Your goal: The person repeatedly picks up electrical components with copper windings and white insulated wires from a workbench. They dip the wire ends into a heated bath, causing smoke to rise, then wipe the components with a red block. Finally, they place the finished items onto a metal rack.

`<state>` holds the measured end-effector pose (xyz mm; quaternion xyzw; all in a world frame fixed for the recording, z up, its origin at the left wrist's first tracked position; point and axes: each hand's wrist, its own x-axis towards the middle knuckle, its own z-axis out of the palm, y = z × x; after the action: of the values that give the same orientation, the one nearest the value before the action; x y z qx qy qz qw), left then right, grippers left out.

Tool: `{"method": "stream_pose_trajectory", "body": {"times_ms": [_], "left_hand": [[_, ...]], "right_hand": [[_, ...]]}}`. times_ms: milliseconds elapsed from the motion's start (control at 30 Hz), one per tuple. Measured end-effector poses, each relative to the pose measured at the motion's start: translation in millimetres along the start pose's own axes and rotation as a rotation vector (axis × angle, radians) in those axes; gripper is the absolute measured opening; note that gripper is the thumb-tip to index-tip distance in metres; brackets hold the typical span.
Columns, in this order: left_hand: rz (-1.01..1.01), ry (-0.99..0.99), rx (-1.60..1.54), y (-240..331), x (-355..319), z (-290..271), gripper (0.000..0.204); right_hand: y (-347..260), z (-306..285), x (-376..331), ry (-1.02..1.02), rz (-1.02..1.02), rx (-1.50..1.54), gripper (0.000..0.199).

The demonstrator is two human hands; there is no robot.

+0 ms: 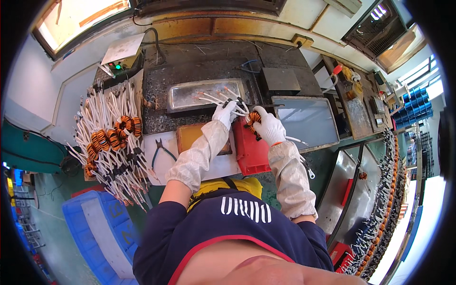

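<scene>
A ring-shaped coil (252,121) wound in orange and black sits in my gloved right hand (270,128), whose fingers close round it. My gloved left hand (225,114) grips the coil's white sleeved leads (241,108) just to the left. The leads' bare coppery ends point up and left over a rectangular metal pot (176,97) with a silvery surface inside. I cannot tell whether the tips touch that surface. More white leads with ring terminals hang below my right wrist. A red bin (251,154) stands directly beneath the coil.
An amber block (189,138) and cutting pliers (162,151) lie left of the bin. Several finished-looking coils (114,137) are heaped at the left. A grey tray (306,118) is at the right; blue-handled pliers (249,64) lie behind the pot. A blue crate (97,228) stands lower left.
</scene>
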<state>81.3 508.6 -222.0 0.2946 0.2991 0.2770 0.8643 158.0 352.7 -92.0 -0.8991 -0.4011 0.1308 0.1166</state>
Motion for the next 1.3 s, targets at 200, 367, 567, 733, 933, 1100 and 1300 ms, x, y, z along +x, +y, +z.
{"method": "stream_pose_trajectory", "body": {"times_ms": [200, 367, 567, 733, 933, 1100, 1300], "left_hand": [[-0.03, 0.059, 0.019, -0.7, 1.4, 1.1, 0.017], [-0.012, 0.021, 0.003, -4.3, 6.3, -2.8, 0.017], [-0.041, 0.047, 0.04, -1.1, 7.1, -1.8, 0.016], [-0.056, -0.015, 0.02, -0.6, 9.6, -5.7, 0.015], [-0.05, -0.003, 0.013, -3.1, 12.3, -6.2, 0.016], [-0.044, 0.005, 0.007, -4.8, 12.7, -6.1, 0.014], [-0.054, 0.032, 0.02, -2.1, 10.7, -3.0, 0.015]], "right_hand": [[-3.7, -3.6, 2.0, -0.034, 0.019, -0.005, 0.047], [-6.1, -5.9, 5.3, -0.066, 0.05, -0.014, 0.047], [-6.4, -6.4, 7.6, -0.03, 0.029, -0.015, 0.05], [-5.3, -7.5, 8.9, -0.039, 0.005, -0.013, 0.05], [-5.5, -8.4, 11.1, -0.049, 0.015, -0.014, 0.05], [-7.2, -9.8, 10.5, -0.053, 0.028, -0.011, 0.05], [-4.3, -7.5, 11.8, -0.049, 0.019, -0.01, 0.05]]}}
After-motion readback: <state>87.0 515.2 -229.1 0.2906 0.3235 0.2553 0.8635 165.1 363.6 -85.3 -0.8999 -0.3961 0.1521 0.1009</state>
